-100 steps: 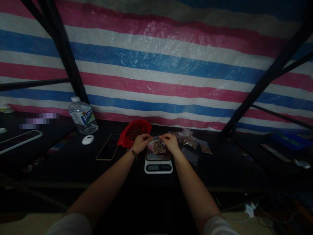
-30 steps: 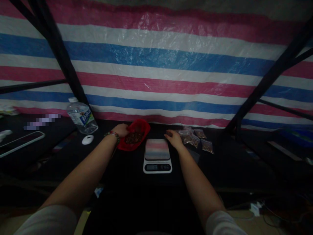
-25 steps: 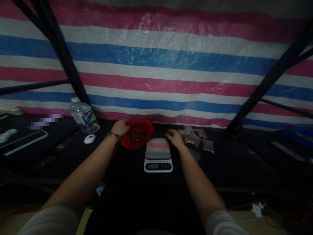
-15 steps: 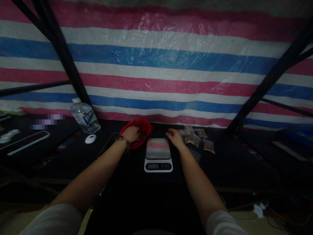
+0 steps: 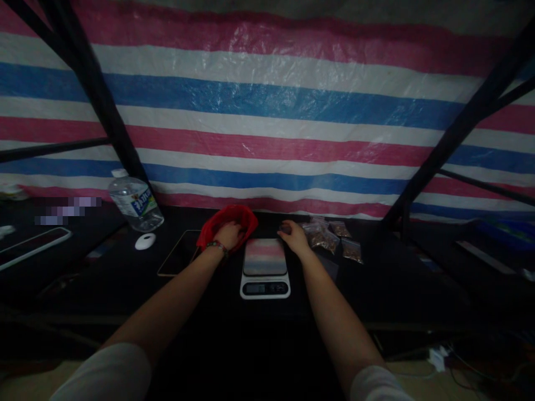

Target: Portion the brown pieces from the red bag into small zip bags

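Across goes the left hand! Some three seconds ago it is over the scale with a filled packet pinched between both hands; now that packet is gone from the pan, and the left hand is down inside the red bag.

From the head camera, then: the red bag sits on the worktop, just behind and to the left of the scale, its edge lying by the phone. Left grip? Fingers sunk below the rim, so I can't tell whether they're clenched on anything. And the right hand is just beyond the pan's right corner, fingers curled near something dark; too dim to say whether that grip has hold of it.

Over on the right, filled packets lie bunched up close to that right hand, with one flat clear packet nearer the camera.

Good technique here, I'd judge: keep the mouth of that bag wide, gather gently with the fingertips, and hold the bracelet off the soft rim. Snag the plastic and it could tip, spilling towards the scale.
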`<state>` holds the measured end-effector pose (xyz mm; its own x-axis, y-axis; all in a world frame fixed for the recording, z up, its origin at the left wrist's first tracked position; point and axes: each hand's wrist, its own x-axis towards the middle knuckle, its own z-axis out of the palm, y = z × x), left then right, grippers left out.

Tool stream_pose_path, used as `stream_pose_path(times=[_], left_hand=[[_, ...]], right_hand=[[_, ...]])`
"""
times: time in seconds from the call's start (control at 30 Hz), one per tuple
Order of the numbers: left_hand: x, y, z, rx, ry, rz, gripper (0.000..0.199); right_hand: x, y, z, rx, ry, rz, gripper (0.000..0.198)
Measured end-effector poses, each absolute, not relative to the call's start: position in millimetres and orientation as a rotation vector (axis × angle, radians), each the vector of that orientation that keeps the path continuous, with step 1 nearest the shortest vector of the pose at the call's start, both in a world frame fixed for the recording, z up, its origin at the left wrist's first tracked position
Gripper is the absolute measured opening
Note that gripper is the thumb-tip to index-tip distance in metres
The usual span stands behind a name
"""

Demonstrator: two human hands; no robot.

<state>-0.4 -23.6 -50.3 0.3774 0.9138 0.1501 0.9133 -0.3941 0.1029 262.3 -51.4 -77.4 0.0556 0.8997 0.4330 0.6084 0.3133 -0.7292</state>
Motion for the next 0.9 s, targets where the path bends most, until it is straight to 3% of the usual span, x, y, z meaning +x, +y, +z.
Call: stream_pose_path(times=[0.2, 0.43, 0.7, 0.9], left_hand=[[-9, -23, -52, 2.577, 1.911, 0.22, 0.05], [-7, -24, -60, 2.649, 1.841, 0.264, 0.039], [-4, -15, -55, 2.65, 1.851, 0.225, 0.039], [-10, -8, -46, 2.657, 1.821, 0.246, 0.037]], right_hand=[[262, -51, -79, -1.392, -1.67, 0.368, 0.038], [253, -57, -71, -1.391, -1.741, 0.302, 0.049], [236, -69, -56, -1.268, -1.812, 0.24, 0.041], [227, -73, -57, -1.162, -1.865, 0.301, 0.046]])
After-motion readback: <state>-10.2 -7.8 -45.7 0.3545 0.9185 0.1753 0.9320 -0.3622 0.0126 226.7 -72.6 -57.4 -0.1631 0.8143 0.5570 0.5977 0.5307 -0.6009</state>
